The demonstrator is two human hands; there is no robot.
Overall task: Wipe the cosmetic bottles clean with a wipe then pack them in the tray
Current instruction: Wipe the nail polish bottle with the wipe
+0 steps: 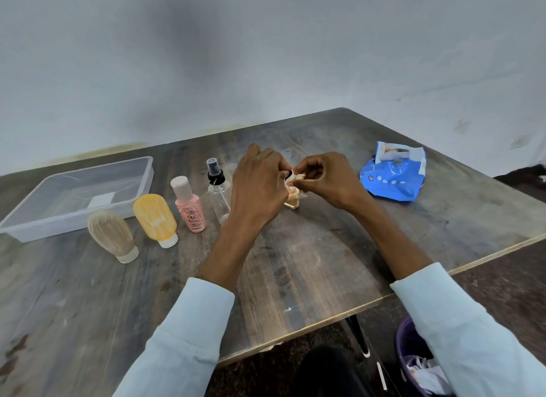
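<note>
No legible txt; print on pink bottle (191, 208) & wipes pack (393, 175) blurred

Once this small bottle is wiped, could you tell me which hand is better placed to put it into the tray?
Probably the left hand: it already grips the small bottle, and the tray lies on its side. The right hand holds the wipe.

Small orange bottle (292, 201) upright, stained wipe (295, 178) bunched at its top, clear tray (77, 196) far left
</note>
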